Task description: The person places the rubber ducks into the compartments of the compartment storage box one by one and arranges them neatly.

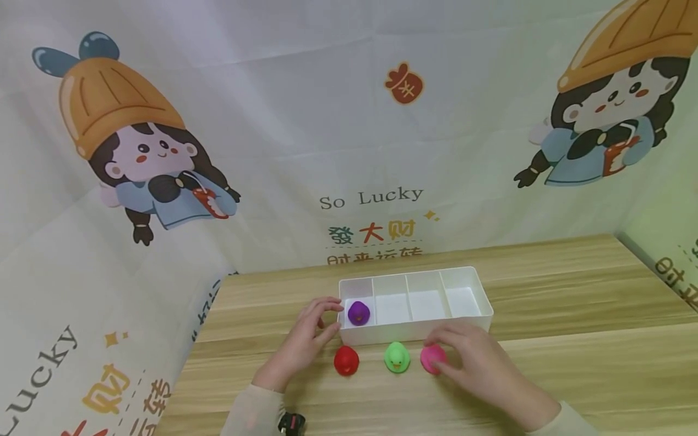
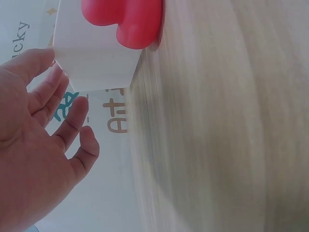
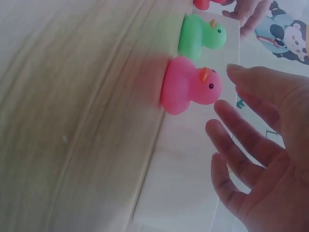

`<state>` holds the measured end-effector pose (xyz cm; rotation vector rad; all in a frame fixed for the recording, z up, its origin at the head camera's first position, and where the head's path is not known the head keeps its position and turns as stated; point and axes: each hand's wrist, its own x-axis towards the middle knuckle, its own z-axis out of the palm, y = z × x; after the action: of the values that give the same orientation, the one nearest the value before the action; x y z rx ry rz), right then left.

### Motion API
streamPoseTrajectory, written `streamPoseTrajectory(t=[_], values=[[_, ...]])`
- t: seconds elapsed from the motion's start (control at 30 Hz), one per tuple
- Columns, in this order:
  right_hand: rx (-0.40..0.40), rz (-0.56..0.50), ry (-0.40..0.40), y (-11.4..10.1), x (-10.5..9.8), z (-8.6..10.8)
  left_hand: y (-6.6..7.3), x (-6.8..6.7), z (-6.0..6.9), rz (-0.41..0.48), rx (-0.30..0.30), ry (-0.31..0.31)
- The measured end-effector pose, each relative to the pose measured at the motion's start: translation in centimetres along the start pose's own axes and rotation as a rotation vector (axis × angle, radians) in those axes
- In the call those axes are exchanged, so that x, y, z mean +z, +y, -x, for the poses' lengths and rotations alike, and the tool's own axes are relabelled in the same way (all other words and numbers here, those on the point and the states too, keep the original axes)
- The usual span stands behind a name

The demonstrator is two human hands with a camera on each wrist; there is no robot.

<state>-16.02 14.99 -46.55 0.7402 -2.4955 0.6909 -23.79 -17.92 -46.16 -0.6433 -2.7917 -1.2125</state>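
Observation:
A white tray (image 1: 414, 330) with compartments in a row sits on the table, a purple rubber duck (image 1: 358, 313) in its leftmost one. My left hand (image 1: 305, 336) is at the tray's left end, its thumb and fingertips against or very near the corner. In front of the tray stand a red rubber duck (image 1: 346, 361), a green rubber duck (image 1: 397, 357) and a pink rubber duck (image 1: 433, 359). Over the pink duck is my right hand (image 1: 475, 358); the right wrist view shows thumb and fingers spread around the duck's head (image 3: 207, 87), with a gap between.
The wooden table (image 1: 567, 290) extends to both sides of the tray. Behind it hangs a printed cloth (image 1: 283, 121), which also covers the sides. A small black object (image 1: 291, 422) lies by the left sleeve (image 1: 253, 413).

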Motion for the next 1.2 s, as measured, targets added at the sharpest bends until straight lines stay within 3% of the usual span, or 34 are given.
streamPoseTrajectory(t=[0.3,1.2], values=[[0.019,0.014,-0.074,0.32,0.07,0.54,0.13,-0.08,-0.05,0.005,-0.001,0.002],[0.061,0.011,-0.098,0.73,0.50,0.79,0.40,-0.27,-0.13,0.015,-0.013,-0.011]])
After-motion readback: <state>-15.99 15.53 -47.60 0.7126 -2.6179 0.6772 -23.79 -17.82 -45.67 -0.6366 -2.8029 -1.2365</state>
